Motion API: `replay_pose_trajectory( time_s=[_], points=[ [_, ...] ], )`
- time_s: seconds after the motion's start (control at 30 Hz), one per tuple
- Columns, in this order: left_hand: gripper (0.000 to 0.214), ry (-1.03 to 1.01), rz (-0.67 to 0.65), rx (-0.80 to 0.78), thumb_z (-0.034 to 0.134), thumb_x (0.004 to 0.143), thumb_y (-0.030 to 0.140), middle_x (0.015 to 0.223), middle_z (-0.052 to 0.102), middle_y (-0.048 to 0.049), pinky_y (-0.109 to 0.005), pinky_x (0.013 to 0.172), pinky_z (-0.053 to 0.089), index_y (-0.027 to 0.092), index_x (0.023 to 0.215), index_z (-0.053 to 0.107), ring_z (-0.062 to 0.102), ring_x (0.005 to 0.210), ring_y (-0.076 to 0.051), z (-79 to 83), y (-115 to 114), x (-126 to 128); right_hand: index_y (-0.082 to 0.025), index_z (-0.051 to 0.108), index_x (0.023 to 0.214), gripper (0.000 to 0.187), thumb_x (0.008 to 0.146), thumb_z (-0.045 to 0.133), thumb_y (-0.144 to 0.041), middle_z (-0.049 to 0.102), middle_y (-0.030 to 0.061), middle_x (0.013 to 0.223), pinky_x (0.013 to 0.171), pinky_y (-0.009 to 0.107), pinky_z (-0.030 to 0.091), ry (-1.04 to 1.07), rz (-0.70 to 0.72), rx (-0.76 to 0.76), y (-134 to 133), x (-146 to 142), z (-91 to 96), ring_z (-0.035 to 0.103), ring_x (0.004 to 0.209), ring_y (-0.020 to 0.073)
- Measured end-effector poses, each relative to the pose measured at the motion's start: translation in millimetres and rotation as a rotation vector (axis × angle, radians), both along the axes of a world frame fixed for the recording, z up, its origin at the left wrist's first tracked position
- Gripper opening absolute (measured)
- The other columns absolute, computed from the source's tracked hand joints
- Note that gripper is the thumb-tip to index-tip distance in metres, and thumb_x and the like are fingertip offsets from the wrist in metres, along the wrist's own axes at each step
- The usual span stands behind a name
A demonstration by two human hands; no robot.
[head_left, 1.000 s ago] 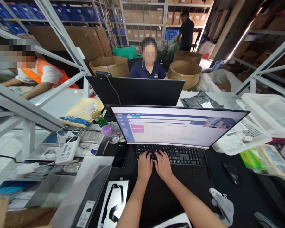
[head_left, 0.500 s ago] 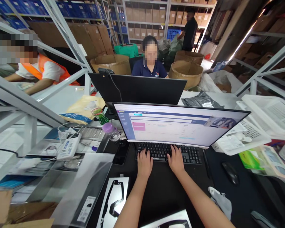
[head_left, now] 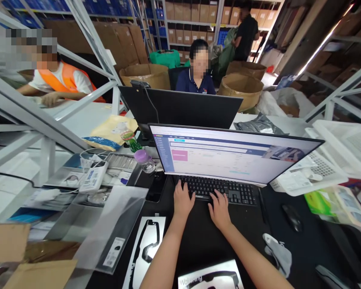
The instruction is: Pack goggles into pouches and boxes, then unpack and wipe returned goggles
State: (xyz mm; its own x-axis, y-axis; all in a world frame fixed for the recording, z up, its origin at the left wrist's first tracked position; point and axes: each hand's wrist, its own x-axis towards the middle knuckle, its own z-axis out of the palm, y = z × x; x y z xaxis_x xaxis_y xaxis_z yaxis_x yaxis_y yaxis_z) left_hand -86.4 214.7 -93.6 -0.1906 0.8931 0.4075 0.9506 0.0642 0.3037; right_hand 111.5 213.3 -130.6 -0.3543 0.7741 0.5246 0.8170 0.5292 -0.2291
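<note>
- Left hand (head_left: 183, 200) and right hand (head_left: 220, 208) of mine hold nothing; fingers are slightly apart, left ones at the left end of the keyboard (head_left: 203, 187), right ones by its near edge. Whether a key is pressed, I cannot tell.
- Typing seems the step in hand; the next keystroke would call for light, separate fingertips.
- Far away, tall metal shelves (head_left: 220, 13) carry cartons (head_left: 188, 37).
- Near me is the black desk (head_left: 195, 245).
- Just beyond the keyboard, the monitor (head_left: 228, 154) is lit.
- Mouse (head_left: 291, 218) lies right, phone (head_left: 155, 189) left.
</note>
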Motion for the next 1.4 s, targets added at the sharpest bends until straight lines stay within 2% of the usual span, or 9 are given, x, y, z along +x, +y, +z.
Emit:
replay_pose_trajectory(
  time_s=[0.13, 0.4, 0.53, 0.63, 0.7, 0.8, 0.93, 1.1, 1.4],
  points=[
    [0.035, -0.011, -0.028, 0.044, 0.049, 0.093, 0.019, 0.141, 0.051, -0.0202, -0.051, 0.107, 0.045, 0.012, 0.125, 0.06, 0.05, 0.13, -0.033, -7.8, -9.2, 2.1, -0.013, 0.058, 0.127, 0.034, 0.096, 0.045, -0.019, 0.05, 0.0191, 0.136, 0.115, 0.058, 0.03, -0.018, 0.0, -0.053, 4.2, -14.4, 4.6, 0.041, 0.133, 0.0307],
    [0.034, 0.0, -0.073, 0.107, 0.047, 0.096, 0.022, 0.14, 0.056, -0.0179, -0.052, 0.111, 0.042, 0.014, 0.127, 0.061, 0.051, 0.132, -0.031, -34.1, -9.7, 4.7, -0.02, 0.061, 0.131, 0.039, 0.094, 0.051, -0.024, 0.056, 0.0151, 0.118, 0.111, 0.055, 0.035, -0.014, -0.053, -0.104, 17.1, -46.2, 14.6, 0.048, 0.116, 0.0303],
    [0.039, -0.004, -0.024, 0.122, 0.046, 0.097, 0.024, 0.145, 0.05, -0.022, -0.057, 0.113, 0.038, 0.011, 0.132, 0.056, 0.044, 0.138, -0.034, -42.0, -5.9, 4.7, -0.023, 0.063, 0.129, 0.037, 0.094, 0.053, -0.027, 0.058, 0.014, 0.116, 0.112, 0.055, 0.032, -0.012, -0.059, -0.132, 21.4, -57.9, 16.3, 0.049, 0.115, 0.0305],
    [0.039, 0.007, 0.006, 0.124, 0.046, 0.097, 0.025, 0.145, 0.049, -0.025, -0.057, 0.113, 0.037, 0.007, 0.131, 0.055, 0.043, 0.138, -0.035, -44.2, -5.2, 5.3, -0.024, 0.067, 0.125, 0.034, 0.095, 0.052, -0.029, 0.061, 0.0138, 0.122, 0.114, 0.057, 0.027, -0.005, -0.051, -0.141, 24.5, -62.7, 15.2, 0.048, 0.12, 0.0321],
    [0.038, 0.02, 0.01, 0.122, 0.046, 0.097, 0.025, 0.143, 0.05, -0.0246, -0.056, 0.113, 0.038, 0.007, 0.128, 0.056, 0.044, 0.137, -0.035, -44.3, -5.1, 5.5, -0.025, 0.067, 0.125, 0.033, 0.096, 0.05, -0.029, 0.063, 0.0121, 0.126, 0.115, 0.059, 0.023, 0.003, -0.034, -0.141, 25.5, -63.8, 14.8, 0.048, 0.123, 0.0323],
    [0.035, 0.04, -0.004, 0.117, 0.047, 0.097, 0.024, 0.14, 0.053, -0.0236, -0.056, 0.112, 0.039, 0.007, 0.125, 0.059, 0.048, 0.133, -0.035, -43.8, -4.6, 5.2, -0.024, 0.059, 0.135, 0.039, 0.098, 0.046, -0.027, 0.069, 0.0101, 0.119, 0.116, 0.058, 0.021, 0.017, 0.004, -0.138, 26.4, -61.8, 15.6, 0.049, 0.124, 0.0306],
    [0.034, 0.053, -0.017, 0.113, 0.048, 0.096, 0.024, 0.137, 0.056, -0.0223, -0.055, 0.113, 0.038, 0.008, 0.124, 0.06, 0.051, 0.129, -0.034, -43.4, -3.7, 4.8, -0.013, 0.048, 0.142, 0.046, 0.097, 0.043, -0.023, 0.068, 0.0137, 0.12, 0.115, 0.052, 0.029, 0.045, 0.018, -0.132, 30.7, -53.0, 17.1, 0.049, 0.126, 0.0283],
    [0.035, 0.048, -0.02, 0.106, 0.046, 0.097, 0.024, 0.136, 0.057, -0.0212, -0.055, 0.114, 0.037, 0.009, 0.125, 0.06, 0.052, 0.129, -0.033, -43.6, -3.3, 5.0, -0.012, 0.053, 0.134, 0.04, 0.097, 0.042, -0.023, 0.06, 0.0169, 0.129, 0.111, 0.051, 0.037, 0.062, 0.006, -0.13, 36.0, -41.2, 15.4, 0.05, 0.125, 0.0283],
    [0.037, 0.018, -0.016, 0.103, 0.045, 0.096, 0.024, 0.136, 0.057, -0.0197, -0.056, 0.113, 0.037, 0.012, 0.128, 0.058, 0.051, 0.13, -0.032, -45.4, -3.0, 5.6, -0.014, 0.059, 0.126, 0.036, 0.093, 0.044, -0.017, 0.06, 0.0151, 0.128, 0.117, 0.052, 0.03, 0.08, -0.007, -0.132, 32.6, -40.2, 17.6, 0.049, 0.126, 0.0267]
  ],
)
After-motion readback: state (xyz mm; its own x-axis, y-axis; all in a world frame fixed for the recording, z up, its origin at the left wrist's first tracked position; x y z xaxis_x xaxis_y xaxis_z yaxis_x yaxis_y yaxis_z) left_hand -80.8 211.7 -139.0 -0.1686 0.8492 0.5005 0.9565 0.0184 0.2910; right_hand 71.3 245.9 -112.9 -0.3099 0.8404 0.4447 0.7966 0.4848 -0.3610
